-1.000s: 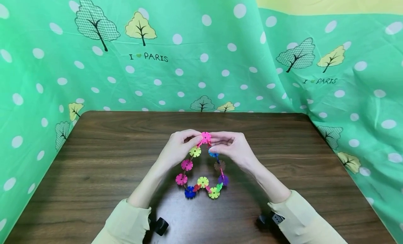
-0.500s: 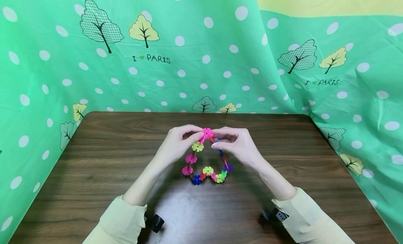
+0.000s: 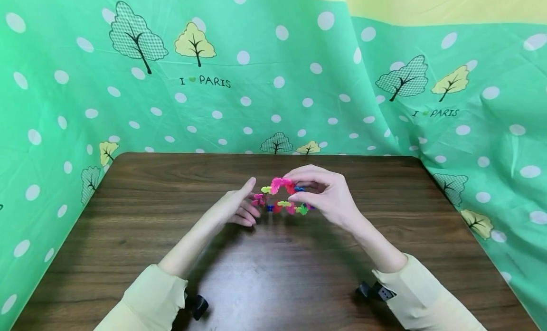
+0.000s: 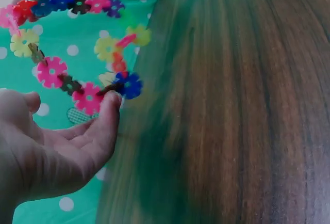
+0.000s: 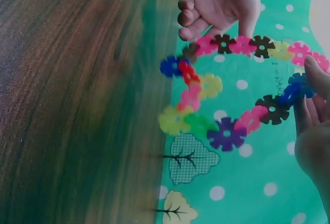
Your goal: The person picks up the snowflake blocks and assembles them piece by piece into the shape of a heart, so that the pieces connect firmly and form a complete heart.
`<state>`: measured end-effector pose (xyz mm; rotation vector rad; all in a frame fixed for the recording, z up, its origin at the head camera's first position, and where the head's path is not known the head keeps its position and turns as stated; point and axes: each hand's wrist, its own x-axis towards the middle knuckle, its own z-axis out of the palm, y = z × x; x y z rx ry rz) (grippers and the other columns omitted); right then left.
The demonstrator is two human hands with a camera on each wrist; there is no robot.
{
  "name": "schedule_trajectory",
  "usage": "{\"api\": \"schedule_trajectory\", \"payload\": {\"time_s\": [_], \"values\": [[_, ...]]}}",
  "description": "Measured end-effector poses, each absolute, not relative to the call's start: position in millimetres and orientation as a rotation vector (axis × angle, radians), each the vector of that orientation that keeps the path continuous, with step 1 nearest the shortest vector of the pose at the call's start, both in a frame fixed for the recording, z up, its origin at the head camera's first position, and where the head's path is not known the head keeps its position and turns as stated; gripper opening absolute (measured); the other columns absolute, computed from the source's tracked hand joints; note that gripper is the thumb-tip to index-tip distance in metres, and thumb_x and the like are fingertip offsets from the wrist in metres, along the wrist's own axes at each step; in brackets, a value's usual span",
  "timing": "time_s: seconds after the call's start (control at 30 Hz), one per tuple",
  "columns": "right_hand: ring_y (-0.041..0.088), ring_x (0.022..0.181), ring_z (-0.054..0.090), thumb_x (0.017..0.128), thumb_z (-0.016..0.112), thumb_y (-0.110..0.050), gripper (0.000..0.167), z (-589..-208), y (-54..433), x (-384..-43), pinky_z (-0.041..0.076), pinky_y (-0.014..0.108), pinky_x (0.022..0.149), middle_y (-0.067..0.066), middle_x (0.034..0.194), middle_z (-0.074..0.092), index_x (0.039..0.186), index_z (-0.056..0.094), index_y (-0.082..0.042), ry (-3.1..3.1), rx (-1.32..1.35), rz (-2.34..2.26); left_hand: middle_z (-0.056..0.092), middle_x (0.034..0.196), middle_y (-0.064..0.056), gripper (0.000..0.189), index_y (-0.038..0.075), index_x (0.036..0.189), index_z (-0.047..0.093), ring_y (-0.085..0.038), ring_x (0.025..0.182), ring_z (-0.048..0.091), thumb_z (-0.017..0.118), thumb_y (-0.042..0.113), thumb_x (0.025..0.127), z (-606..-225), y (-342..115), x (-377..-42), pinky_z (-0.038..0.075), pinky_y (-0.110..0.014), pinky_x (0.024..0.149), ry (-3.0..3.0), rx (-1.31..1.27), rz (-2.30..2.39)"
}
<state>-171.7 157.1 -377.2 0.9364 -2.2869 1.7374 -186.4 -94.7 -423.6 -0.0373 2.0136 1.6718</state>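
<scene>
A closed loop of colourful slotted flower-shaped plastic discs [image 3: 284, 204] hangs above the table, seen nearly edge-on in the head view. Its pink, yellow, blue, purple, green, red and dark discs [image 5: 227, 133] form a heart-like outline in the right wrist view. My right hand [image 3: 329, 191] pinches the loop near the red and blue discs at its pointed end. To the left, my left hand [image 3: 231, 208] has its thumb raised and fingers loosely extended. Its fingertips lie close to the pink and blue discs [image 4: 87, 97] in the left wrist view; whether they touch I cannot tell.
A dark brown wood-grain table [image 3: 128, 236] lies under both hands. Behind it and along its sides hangs a green polka-dot cloth [image 3: 273, 84] printed with trees. Dark wrist devices [image 3: 197, 306] sit at both pale cuffs.
My left hand has let go of the pink disc at the loop's top and moved left and down. The loop has tilted from facing the head camera to nearly flat, still held by my right hand.
</scene>
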Motion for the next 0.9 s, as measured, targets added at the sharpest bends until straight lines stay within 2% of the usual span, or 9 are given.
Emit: {"api": "schedule_trajectory", "payload": {"time_s": [0.07,0.13,0.27,0.33,0.4,0.53,0.67,0.8,0.9], "values": [[0.017,0.108,0.071,0.078,0.084,0.008,0.035,-377,156,-170,0.060,0.027,0.089,0.009,0.114,0.075,0.109,0.078,-0.007,-2.277,0.992,1.695,0.075,0.092,-0.015,0.082,-0.007,0.143,0.050,-0.014,0.066,0.068,0.039,0.065,0.104,-426,-94,-188,0.062,-0.028,0.069,1.915,-0.036,1.705],[0.016,0.110,0.070,0.077,0.084,0.008,0.035,-378,155,-169,0.058,0.023,0.086,0.007,0.113,0.075,0.108,0.079,-0.007,-2.272,1.037,1.661,0.075,0.088,-0.011,0.074,-0.006,0.140,0.053,-0.014,0.068,0.069,0.044,0.058,0.105,-426,-93,-190,0.061,-0.027,0.070,1.853,-0.018,1.742],[0.014,0.107,0.070,0.076,0.085,0.008,0.035,-380,152,-166,0.054,0.021,0.074,0.006,0.111,0.075,0.106,0.079,-0.007,-2.274,1.118,1.629,0.074,0.086,-0.004,0.044,-0.002,0.128,0.062,-0.012,0.071,0.068,0.055,0.036,0.105,-427,-92,-194,0.060,-0.022,0.071,1.742,-0.023,1.869],[0.013,0.106,0.069,0.076,0.085,0.009,0.035,-380,151,-164,0.054,0.021,0.075,0.006,0.110,0.075,0.105,0.079,-0.008,-2.278,1.152,1.606,0.072,0.085,-0.001,0.031,0.001,0.122,0.063,-0.012,0.071,0.068,0.057,0.026,0.105,-427,-92,-196,0.058,-0.020,0.069,1.687,-0.055,1.952],[0.013,0.106,0.069,0.076,0.084,0.011,0.036,-381,150,-162,0.056,0.021,0.081,0.006,0.110,0.074,0.105,0.079,-0.009,-2.283,1.177,1.578,0.070,0.087,0.001,0.026,0.001,0.122,0.061,-0.011,0.072,0.068,0.057,0.020,0.104,-427,-93,-196,0.057,-0.019,0.069,1.638,-0.079,2.024],[0.013,0.114,0.067,0.076,0.084,0.010,0.038,-384,152,-159,0.054,0.020,0.097,0.006,0.112,0.075,0.108,0.079,-0.010,-2.312,1.182,1.498,0.066,0.093,0.001,0.036,-0.005,0.135,0.053,-0.010,0.075,0.066,0.058,0.013,0.104,-426,-94,-198,0.057,-0.018,0.070,1.586,-0.087,2.101],[0.017,0.131,0.061,0.081,0.083,0.005,0.041,-389,158,-161,0.048,0.023,0.111,0.004,0.126,0.073,0.118,0.076,-0.012,-2.344,1.164,1.422,0.070,0.098,0.000,0.053,-0.005,0.149,0.043,-0.009,0.082,0.067,0.062,0.014,0.103,-427,-95,-199,0.059,-0.018,0.074,1.589,-0.077,2.123],[0.020,0.144,0.050,0.085,0.074,0.007,0.055,-397,173,-165,0.041,0.023,0.116,0.003,0.145,0.063,0.133,0.069,-0.018,-2.385,1.029,1.391,0.074,0.101,-0.001,0.060,0.001,0.155,0.038,-0.009,0.093,0.071,0.064,0.014,0.102,-428,-98,-200,0.060,-0.020,0.080,1.634,-0.047,2.143],[0.024,0.143,0.051,0.090,0.070,0.003,0.058,-404,181,-169,0.041,0.022,0.116,0.005,0.151,0.058,0.143,0.061,-0.020,-2.439,0.797,1.489,0.076,0.105,-0.005,0.060,0.004,0.155,0.038,-0.010,0.095,0.074,0.064,0.010,0.102,-429,-99,-199,0.061,-0.024,0.083,1.685,-0.014,2.147]]}}
